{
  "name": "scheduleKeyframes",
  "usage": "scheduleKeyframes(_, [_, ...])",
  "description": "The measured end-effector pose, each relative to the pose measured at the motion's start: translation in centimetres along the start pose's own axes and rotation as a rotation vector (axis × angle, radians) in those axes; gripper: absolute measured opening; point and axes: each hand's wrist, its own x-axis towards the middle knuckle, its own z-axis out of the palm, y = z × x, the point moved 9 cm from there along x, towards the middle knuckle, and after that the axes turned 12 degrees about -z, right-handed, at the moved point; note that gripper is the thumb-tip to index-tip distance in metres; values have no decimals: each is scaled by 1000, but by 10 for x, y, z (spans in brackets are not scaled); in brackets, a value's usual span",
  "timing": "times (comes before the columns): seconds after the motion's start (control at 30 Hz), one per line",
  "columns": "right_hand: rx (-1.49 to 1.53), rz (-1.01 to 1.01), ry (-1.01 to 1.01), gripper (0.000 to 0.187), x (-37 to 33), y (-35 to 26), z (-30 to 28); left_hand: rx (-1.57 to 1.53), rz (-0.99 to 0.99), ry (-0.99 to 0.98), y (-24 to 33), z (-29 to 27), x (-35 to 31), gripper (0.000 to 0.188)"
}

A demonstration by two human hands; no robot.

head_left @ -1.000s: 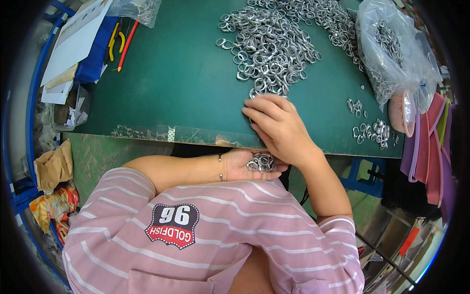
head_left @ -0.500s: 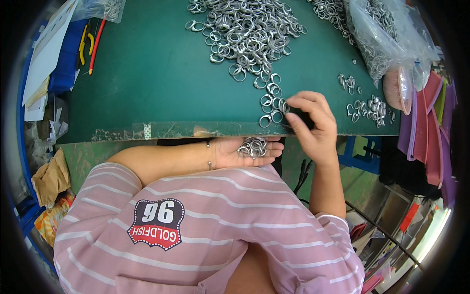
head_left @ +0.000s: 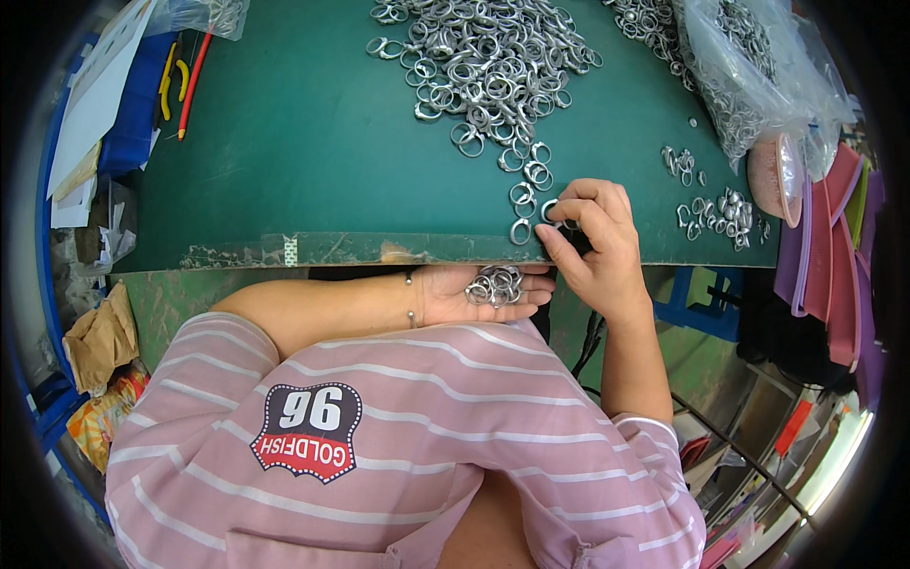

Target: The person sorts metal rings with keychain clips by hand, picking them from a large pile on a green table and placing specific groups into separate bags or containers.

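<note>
My left hand [head_left: 445,294] lies palm up just below the table's front edge. Its fingers are stretched out, and a small heap of silver metal rings [head_left: 494,285] rests in the palm. At the edge, my right hand [head_left: 602,242] bends its thumb and fingers together over a metal ring [head_left: 550,211]; the fingers partly cover it and at least one more. Just left of those fingertips, a few loose rings [head_left: 520,230] trail down from a large pile of similar rings [head_left: 493,66] on the green tabletop [head_left: 313,142].
Small groups of metal pieces [head_left: 733,213] lie at the right, near a pink bowl [head_left: 775,175] and a clear bag of rings [head_left: 735,85]. Yellow-handled pliers [head_left: 166,85] and a red pen-like tool [head_left: 194,85] lie at the far left beside a blue bin [head_left: 133,133].
My right hand's fingers have closed in on the rings at the table edge, drawing some away from the trail. My left hand keeps its place with the rings in its palm.
</note>
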Motion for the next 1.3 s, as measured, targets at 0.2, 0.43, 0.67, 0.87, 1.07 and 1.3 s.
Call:
scheduleKeyframes(0.2, [-90,-73,-9,22,11,-14,8,36,2,-63,0,2,0,45])
scheduleKeyframes(0.43, [-83,-10,85,28,12,-11,3,0,-22,-103,-2,5,0,43])
scheduleKeyframes(0.67, [-193,79,116,25,10,-1,8,-21,-46,-139,-3,2,4,42])
scheduleKeyframes(0.87, [-227,15,151,21,29,-7,12,-10,-43,-108,-3,-1,4,44])
scheduleKeyframes(1.07, [-28,-84,15,20,25,-17,18,-18,1,-116,-1,2,1,40])
scheduleKeyframes(1.3, [390,-246,-95,18,-1,-68,41,-230,-151,-323,-15,21,-4,35])
